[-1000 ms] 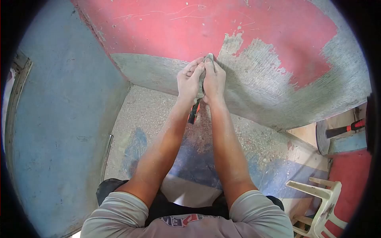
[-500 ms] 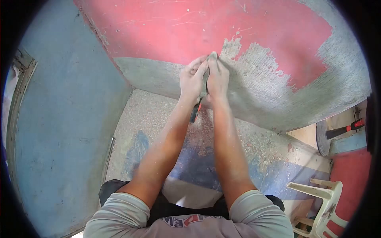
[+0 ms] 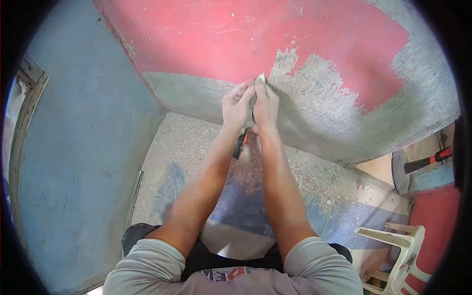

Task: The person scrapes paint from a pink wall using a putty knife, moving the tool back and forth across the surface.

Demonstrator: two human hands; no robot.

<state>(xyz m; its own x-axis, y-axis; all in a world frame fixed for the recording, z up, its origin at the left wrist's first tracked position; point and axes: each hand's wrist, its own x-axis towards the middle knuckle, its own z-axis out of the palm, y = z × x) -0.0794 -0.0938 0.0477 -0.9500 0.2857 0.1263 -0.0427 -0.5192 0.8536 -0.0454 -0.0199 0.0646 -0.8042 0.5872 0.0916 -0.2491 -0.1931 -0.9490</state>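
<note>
Head cam, looking down: both bare hands are right up close together, dusty pale, thumbs pointing at the wall. The left hand (image 3: 236, 109) and right hand (image 3: 266, 109) each have their fingers closed on a slim, flat grey piece (image 3: 250, 119) squeezed in between, with its pale tip poking out past the thumbs. It's right by the lower edge of the pink-red painted wall (image 3: 206, 49), though I honestly can't tell if the tip touches. Just right of that there's a rough, scraped-looking grey patch (image 3: 319, 83) with ragged paint edges.

Below the wrists you get a black-and-orange handle (image 3: 240, 146); can't make out whether it's joined to the grey bit. Under everything is a speckled grey floor (image 3: 191, 137) with blue paint smears. Dull blue wall (image 3: 73, 147) on the left, and over on the right a cream plastic chair (image 3: 388, 236), plus a round grey disc (image 3: 400, 172) near a black-and-red handle (image 3: 420, 163).
</note>
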